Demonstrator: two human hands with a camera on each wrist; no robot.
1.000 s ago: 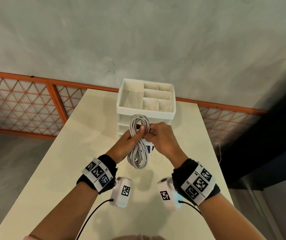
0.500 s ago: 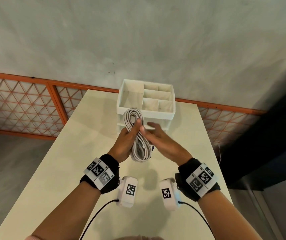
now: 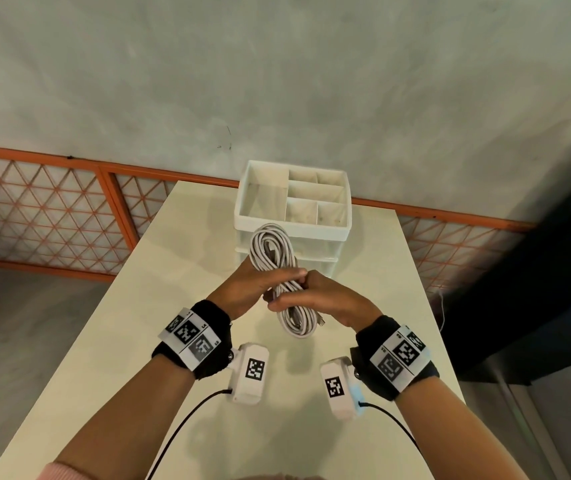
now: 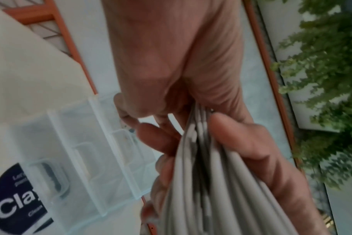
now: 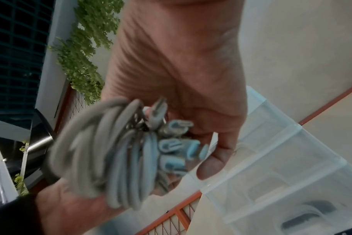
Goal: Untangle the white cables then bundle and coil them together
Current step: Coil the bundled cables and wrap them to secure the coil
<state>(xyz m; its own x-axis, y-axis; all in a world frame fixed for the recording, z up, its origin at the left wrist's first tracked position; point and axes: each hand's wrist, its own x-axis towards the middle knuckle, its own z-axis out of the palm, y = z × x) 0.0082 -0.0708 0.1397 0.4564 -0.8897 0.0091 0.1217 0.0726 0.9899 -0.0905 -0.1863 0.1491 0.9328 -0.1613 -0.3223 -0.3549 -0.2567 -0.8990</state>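
Note:
A coil of white cables point(image 3: 272, 245) hangs upright above the table, in front of the organizer. My left hand point(image 3: 266, 284) grips the coil around its middle, thumb across the strands point(image 4: 203, 182). From the other side my right hand point(image 3: 308, 289) wraps the same middle section, fingers curled over it. In the right wrist view the coil point(image 5: 103, 151) is seen end-on, with several plugs point(image 5: 175, 143) bunched against the right palm and a fingertip point(image 5: 211, 167) just under them. The coil's lower loop point(image 3: 297, 327) dangles below both hands.
A white organizer point(image 3: 318, 233) with open top compartments and clear drawers point(image 4: 80, 151) stands at the far end of the cream table point(image 3: 173, 306). An orange lattice railing point(image 3: 52, 209) runs behind the table. Greenery shows in the wrist views.
The right hand let go of the coil and opened half a second ago, then came back and closed round its middle. The left hand kept hold; the coil now sits slightly lower.

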